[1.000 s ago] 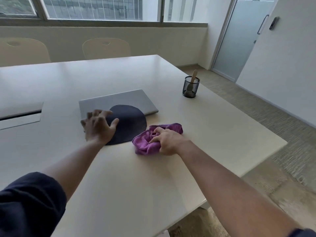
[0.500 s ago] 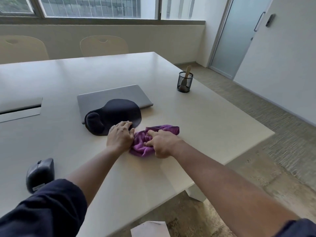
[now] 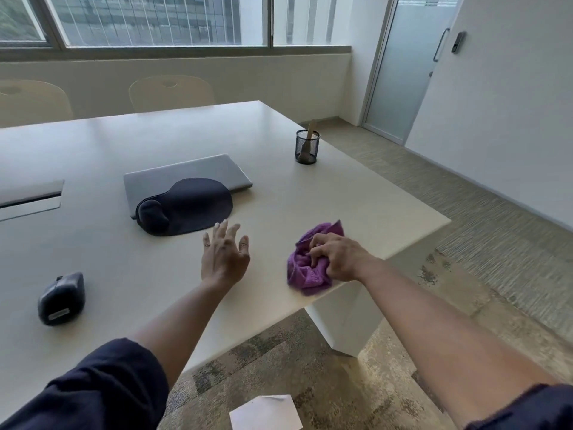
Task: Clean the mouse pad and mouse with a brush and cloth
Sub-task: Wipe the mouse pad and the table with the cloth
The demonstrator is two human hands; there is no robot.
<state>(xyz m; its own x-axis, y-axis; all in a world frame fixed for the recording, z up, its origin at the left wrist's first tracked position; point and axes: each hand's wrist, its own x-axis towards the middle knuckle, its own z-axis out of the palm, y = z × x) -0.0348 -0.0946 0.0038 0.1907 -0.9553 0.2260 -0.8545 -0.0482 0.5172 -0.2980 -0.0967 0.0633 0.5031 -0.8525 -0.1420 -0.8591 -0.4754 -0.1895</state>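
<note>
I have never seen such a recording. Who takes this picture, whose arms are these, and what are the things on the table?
No machine here: a person wears a camera on the head, so you look down along their own two arms. The left hand is open above the table and holds nothing. The right hand grips a purple cloth near the table's edge. Beyond lie a dark mouse pad, partly resting on a closed grey laptop, and a dark mouse at the left. The brush stands in a black mesh cup farther back.
</note>
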